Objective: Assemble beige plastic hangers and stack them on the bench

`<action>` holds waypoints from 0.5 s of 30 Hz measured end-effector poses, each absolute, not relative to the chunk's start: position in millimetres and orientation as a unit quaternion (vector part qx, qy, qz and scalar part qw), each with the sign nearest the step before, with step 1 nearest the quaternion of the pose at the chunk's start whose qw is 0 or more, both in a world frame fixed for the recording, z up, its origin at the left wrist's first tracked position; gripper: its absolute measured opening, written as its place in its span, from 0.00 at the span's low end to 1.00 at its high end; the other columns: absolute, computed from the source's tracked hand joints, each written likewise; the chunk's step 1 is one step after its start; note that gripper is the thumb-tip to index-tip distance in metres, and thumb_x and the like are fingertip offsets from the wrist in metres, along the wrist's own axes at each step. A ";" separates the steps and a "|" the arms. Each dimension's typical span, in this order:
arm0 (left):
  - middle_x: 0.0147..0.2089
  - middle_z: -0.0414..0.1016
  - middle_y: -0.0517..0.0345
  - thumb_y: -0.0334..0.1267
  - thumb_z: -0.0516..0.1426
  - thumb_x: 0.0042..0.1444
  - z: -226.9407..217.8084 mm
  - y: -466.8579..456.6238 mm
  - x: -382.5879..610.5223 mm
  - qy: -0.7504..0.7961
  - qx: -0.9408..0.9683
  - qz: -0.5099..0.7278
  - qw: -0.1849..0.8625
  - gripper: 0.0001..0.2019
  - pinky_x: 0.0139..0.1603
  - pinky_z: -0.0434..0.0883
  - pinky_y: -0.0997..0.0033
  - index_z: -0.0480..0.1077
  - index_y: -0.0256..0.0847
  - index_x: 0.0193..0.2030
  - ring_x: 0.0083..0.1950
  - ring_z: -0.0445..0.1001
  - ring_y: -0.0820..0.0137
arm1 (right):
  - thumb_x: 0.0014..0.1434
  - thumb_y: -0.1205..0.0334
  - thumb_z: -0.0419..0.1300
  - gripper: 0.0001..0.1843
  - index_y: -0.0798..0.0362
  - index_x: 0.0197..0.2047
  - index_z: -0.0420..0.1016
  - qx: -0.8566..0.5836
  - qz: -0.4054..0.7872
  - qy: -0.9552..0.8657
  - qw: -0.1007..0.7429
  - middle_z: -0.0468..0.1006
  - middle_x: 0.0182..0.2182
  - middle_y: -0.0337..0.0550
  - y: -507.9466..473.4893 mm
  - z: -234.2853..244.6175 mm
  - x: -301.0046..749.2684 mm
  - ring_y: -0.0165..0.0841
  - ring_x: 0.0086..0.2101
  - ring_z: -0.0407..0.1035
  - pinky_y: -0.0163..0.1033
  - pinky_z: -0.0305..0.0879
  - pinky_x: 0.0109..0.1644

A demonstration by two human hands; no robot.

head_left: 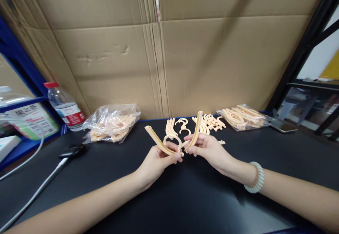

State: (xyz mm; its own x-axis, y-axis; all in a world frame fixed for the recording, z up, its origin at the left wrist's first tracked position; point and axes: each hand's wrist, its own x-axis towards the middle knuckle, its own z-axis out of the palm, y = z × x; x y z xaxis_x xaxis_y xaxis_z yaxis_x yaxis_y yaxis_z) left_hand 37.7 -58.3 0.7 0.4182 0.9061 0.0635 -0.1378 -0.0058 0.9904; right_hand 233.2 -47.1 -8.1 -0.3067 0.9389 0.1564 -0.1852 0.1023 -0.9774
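Note:
My left hand (156,161) pinches a cream plastic arm piece (156,139) that slants up to the left, together with a small hook piece (172,140). My right hand (208,149) grips a second cream arm piece (196,129) that stands almost upright. The lower ends of the two pieces meet between my fingertips, above the black table (185,198). Both hands are closed on their pieces. A pale coiled band sits on my right wrist (255,177).
Loose cream hooks and curved arms (185,125) lie behind my hands. Clear bags of the same parts rest at left (112,122) and right (242,116). A water bottle (65,106), a black mouse (72,150) with white cable, a phone (282,125) and a cardboard wall (169,50) surround the table.

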 end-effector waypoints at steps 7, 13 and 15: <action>0.32 0.76 0.59 0.37 0.66 0.51 -2.2 -57.1 36.0 0.322 0.593 0.402 0.619 0.09 0.40 0.66 0.72 0.72 0.36 0.33 0.36 0.72 0.72 | 0.50 0.59 0.70 0.19 0.55 0.43 0.73 -0.287 0.612 -0.585 0.447 0.80 0.32 0.42 -44.5 -10.0 232.2 0.29 0.29 0.73 0.37 0.69 0.35; 0.31 0.75 0.60 0.35 0.68 0.48 -1.3 -57.3 35.9 0.309 0.581 0.411 0.631 0.09 0.36 0.65 0.73 0.72 0.36 0.31 0.33 0.71 0.73 | 0.53 0.55 0.67 0.14 0.56 0.38 0.73 -0.272 0.602 -0.617 0.427 0.77 0.29 0.40 -47.6 -6.4 232.1 0.28 0.27 0.71 0.35 0.68 0.32; 0.30 0.74 0.61 0.35 0.68 0.48 -0.7 -57.4 36.0 0.304 0.584 0.412 0.630 0.09 0.36 0.65 0.74 0.72 0.36 0.30 0.33 0.71 0.74 | 0.53 0.56 0.67 0.14 0.56 0.37 0.73 -0.272 0.600 -0.622 0.422 0.77 0.29 0.40 -47.5 -5.1 232.2 0.27 0.27 0.71 0.35 0.67 0.32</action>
State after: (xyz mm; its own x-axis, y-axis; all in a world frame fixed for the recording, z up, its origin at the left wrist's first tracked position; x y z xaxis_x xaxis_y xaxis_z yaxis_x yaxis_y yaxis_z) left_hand 36.0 -57.4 -0.7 0.4753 0.8743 0.0985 -0.1645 -0.0216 0.9861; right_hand 232.2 -47.5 -5.1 -0.4962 0.8452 0.1987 -0.1682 0.1310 -0.9770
